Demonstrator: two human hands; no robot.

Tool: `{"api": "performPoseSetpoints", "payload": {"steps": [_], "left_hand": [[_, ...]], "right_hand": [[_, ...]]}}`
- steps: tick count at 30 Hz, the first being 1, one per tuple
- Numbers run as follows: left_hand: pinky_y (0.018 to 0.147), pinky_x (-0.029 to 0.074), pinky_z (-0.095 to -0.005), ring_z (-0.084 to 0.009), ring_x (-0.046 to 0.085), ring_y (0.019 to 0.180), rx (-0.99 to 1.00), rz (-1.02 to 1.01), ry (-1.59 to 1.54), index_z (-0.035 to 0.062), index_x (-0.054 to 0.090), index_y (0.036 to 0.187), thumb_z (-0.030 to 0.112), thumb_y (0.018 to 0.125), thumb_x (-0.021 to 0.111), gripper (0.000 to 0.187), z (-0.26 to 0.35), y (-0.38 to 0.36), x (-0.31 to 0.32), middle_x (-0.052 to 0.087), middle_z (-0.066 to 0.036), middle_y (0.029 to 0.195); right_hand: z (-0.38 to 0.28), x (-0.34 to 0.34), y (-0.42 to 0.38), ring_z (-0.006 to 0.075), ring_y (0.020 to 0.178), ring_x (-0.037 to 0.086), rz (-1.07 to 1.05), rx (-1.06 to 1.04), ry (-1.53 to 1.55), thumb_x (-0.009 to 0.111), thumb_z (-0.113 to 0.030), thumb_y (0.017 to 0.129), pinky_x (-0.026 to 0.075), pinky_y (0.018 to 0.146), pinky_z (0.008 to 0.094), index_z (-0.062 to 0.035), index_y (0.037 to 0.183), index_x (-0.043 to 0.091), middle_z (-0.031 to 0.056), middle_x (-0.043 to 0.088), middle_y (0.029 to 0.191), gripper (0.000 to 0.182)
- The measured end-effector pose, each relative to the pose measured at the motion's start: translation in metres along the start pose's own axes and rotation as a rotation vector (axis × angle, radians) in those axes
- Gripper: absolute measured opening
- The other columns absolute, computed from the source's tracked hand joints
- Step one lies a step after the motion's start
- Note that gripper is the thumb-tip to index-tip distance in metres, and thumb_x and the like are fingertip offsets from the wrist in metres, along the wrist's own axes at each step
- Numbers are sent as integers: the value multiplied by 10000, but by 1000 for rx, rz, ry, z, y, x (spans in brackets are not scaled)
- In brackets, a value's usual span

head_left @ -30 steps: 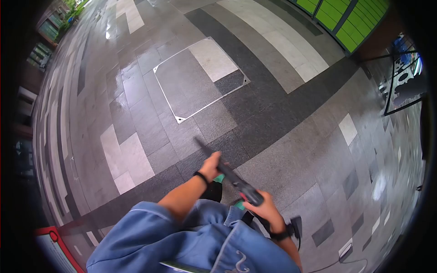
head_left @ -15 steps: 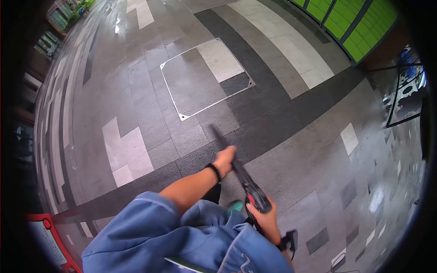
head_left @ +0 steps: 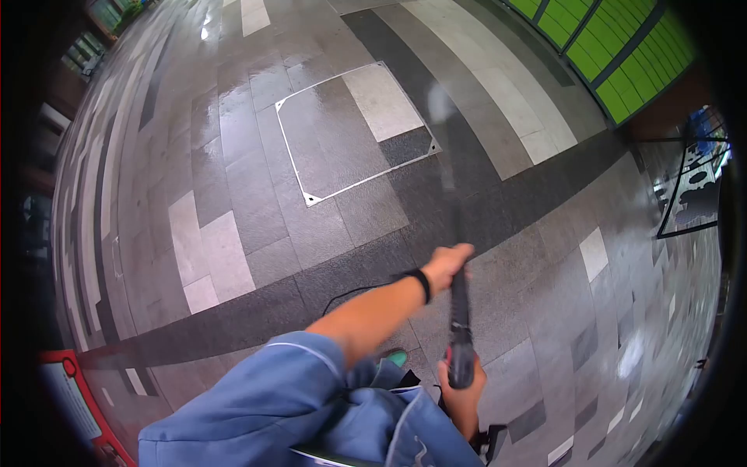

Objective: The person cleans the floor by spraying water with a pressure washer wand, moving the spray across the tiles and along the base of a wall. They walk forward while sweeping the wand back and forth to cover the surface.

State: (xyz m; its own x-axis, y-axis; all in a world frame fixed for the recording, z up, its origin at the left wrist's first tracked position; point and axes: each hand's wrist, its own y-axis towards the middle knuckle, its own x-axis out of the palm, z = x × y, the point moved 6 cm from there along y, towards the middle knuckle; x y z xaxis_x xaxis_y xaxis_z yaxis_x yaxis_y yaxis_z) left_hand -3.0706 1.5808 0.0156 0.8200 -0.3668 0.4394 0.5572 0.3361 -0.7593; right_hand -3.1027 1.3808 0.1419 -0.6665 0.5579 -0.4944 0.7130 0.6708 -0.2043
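A long black pressure-washer gun (head_left: 461,315), with red near its handle, points away from me over the paving. My left hand (head_left: 450,263), wearing a black wristband, is wrapped around its lance. At the rear, my right hand (head_left: 464,389) is closed around the handle; the gun body hides part of its fingers. The front of the lance is smeared by motion, and a whitish blur shows beyond it over the dark paving strip. Below the lance lies a white-framed cover (head_left: 354,136) set flush in the floor.
Wet grey, black and white paving (head_left: 319,233) spreads all around. A green-panelled wall (head_left: 622,54) stands at the upper right, with a black-framed stand (head_left: 692,191) below it. A red-edged sign (head_left: 78,397) is at the lower left. A thin black line (head_left: 350,293) loops near my left forearm.
Both hands have moved right with the gun, the left hand most. The lance has swung from pointing up-left to nearly straight ahead. A whitish blur now shows beyond it.
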Motion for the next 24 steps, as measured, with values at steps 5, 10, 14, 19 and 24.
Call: {"api": "performPoseSetpoints", "payload": {"steps": [5,10,14,19,24], "left_hand": [[573,465,-467,-240,557,622,101,489,-374,111,363,1022,344,783,528,372,0,-58,-210,466,-99,769],[673,438,-510,-270,502,740,75,750,-778,57,358,966,314,815,457,314,-48,-118,-282,439,-123,806],[592,480,-443,-283,536,675,110,705,-601,-42,395,1012,218,736,499,393,-32,-121,-180,448,-150,830],[474,465,-325,-172,517,534,-11,77,-328,46,456,937,259,769,560,290,-51,-34,-3,513,-97,708],[441,452,-282,-126,506,498,-224,-441,-174,67,447,801,300,762,581,272,-87,-48,144,498,-40,604]], "right_hand": [[-15,91,41,128,722,556,-640,-48,268,709,-142,630,445,667,270,-18,1002,539,65,594,804,428],[-24,105,50,105,771,529,-966,48,277,728,-129,609,429,709,246,-25,1029,536,26,585,852,474],[-14,42,34,101,818,525,-784,121,289,729,-75,593,419,753,237,-8,1100,503,34,581,932,560],[-21,-42,-26,161,819,542,-165,32,152,643,9,620,426,746,254,53,1164,398,119,552,942,598],[6,-71,-34,173,748,527,311,-64,-98,603,28,615,435,692,277,39,1214,340,113,532,882,654]]}}
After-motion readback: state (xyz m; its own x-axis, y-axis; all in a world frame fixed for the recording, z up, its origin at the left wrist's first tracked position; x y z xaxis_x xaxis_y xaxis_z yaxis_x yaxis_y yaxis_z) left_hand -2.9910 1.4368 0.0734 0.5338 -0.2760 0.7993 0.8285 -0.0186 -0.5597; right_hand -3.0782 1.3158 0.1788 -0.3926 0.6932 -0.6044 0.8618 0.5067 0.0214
